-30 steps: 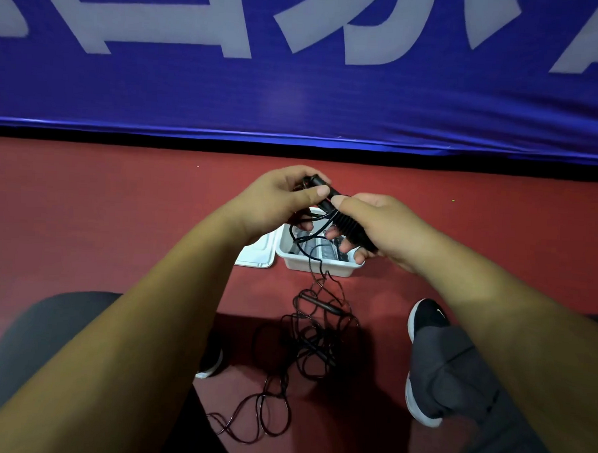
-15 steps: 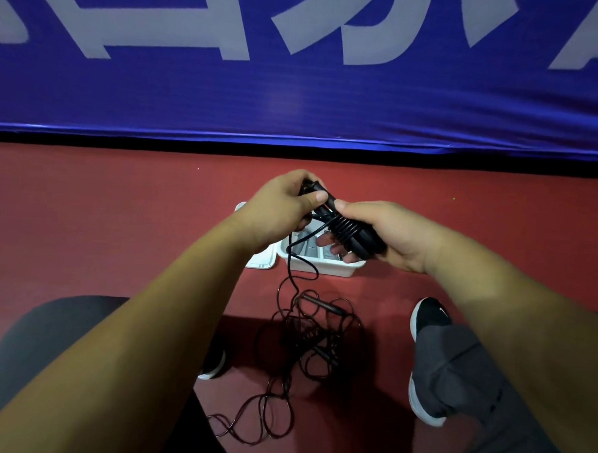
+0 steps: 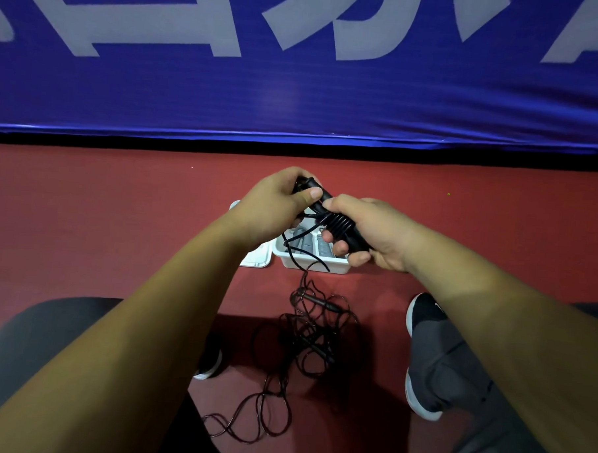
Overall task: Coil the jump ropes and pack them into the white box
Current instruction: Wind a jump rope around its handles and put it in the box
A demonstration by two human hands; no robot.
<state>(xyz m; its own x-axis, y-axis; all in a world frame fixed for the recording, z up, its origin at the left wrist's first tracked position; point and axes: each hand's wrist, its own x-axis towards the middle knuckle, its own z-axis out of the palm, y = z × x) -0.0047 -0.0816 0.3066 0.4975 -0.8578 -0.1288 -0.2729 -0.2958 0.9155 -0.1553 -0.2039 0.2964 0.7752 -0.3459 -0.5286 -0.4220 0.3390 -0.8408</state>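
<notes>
A black jump rope has its cord wound in several turns around its handles. My right hand grips the wound bundle from the right. My left hand pinches the upper end of the handles with thumb on top. Both hands hover just above the white box, which stands on the red floor and holds grey coiled items. Loose cord hangs from the bundle past the box's front wall down to a tangle of black jump ropes on the floor between my feet.
The box's white lid lies beside it on the left. My black shoes flank the tangle, my grey-trousered knees fill the lower corners. A blue banner wall closes off the far side of the red floor.
More cord has been wound around the handles, with more turns showing on the bundle. The slack between bundle and floor tangle has shortened. Both hands stay over the box.
</notes>
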